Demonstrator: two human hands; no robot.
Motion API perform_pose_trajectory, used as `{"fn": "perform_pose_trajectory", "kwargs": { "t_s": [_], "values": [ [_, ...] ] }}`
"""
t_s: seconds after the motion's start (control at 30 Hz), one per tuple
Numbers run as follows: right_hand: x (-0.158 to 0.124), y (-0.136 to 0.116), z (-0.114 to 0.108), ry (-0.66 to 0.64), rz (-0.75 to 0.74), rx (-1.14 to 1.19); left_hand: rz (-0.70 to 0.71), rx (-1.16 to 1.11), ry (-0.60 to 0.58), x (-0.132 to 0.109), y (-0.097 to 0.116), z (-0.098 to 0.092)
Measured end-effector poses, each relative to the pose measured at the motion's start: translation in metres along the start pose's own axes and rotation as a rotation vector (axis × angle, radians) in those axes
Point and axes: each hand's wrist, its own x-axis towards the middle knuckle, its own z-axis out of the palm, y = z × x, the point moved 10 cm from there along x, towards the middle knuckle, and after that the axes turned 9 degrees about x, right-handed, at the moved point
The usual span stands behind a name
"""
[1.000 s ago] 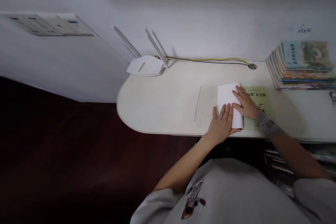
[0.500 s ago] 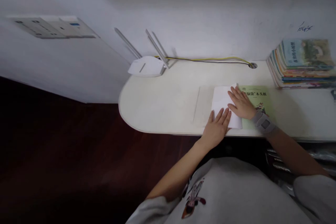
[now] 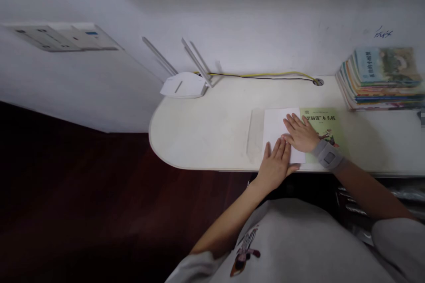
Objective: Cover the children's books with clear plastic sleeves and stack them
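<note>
A green-covered book (image 3: 327, 126) lies on the white desk near its front edge. Left of the green part is a white sheet (image 3: 274, 126), which lies flat beside or over it; how the two join is hidden under my hands. A clear, see-through strip (image 3: 254, 132) extends past the sheet's left edge. My left hand (image 3: 275, 163) rests on the lower part of the sheet, fingers stretched out. My right hand (image 3: 300, 132), with a grey band (image 3: 328, 155) at the wrist, lies flat across the line where white meets green. Its fingertips touch the sheet.
A white router (image 3: 184, 85) with raised antennas stands at the back left. Yellow and black cables (image 3: 265, 75) run from it along the wall to a round hole (image 3: 318, 82). A stack of books (image 3: 381, 79) sits at the back right. The desk's rounded end (image 3: 156, 128) is at left.
The white sheet now lies flatter and reaches farther left. My right hand has slid slightly left and down, and more of the book's title shows.
</note>
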Motion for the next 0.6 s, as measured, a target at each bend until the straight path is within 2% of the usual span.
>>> {"fn": "perform_pose_trajectory", "kwargs": {
  "t_s": [0.1,0.17,0.3,0.37,0.4,0.5,0.57,0.6],
  "values": [
    [0.002,0.000,0.003,0.001,0.009,-0.010,-0.030,-0.020,-0.007,0.004,-0.003,-0.002],
    [0.003,0.000,0.005,-0.006,0.012,-0.018,-0.111,-0.023,-0.001,0.005,-0.023,-0.004],
    [0.002,0.001,0.011,-0.053,0.030,-0.030,-0.516,0.038,0.031,-0.008,-0.110,-0.013],
    [0.002,-0.002,0.013,-0.080,-0.001,-0.016,-0.690,0.048,-0.007,-0.020,-0.149,-0.012],
    [0.002,-0.004,0.013,-0.093,-0.034,-0.002,-0.733,0.022,-0.049,-0.024,-0.163,-0.008],
    [0.000,-0.016,0.011,-0.123,-0.151,0.055,-0.731,-0.187,-0.174,-0.030,-0.178,0.012],
    [-0.004,-0.022,0.004,-0.098,-0.186,0.088,-0.731,-0.408,-0.144,-0.033,-0.179,0.018],
    [-0.008,-0.022,-0.001,-0.061,-0.174,0.101,-0.745,-0.551,-0.077,-0.036,-0.179,0.017]
  ]
}}
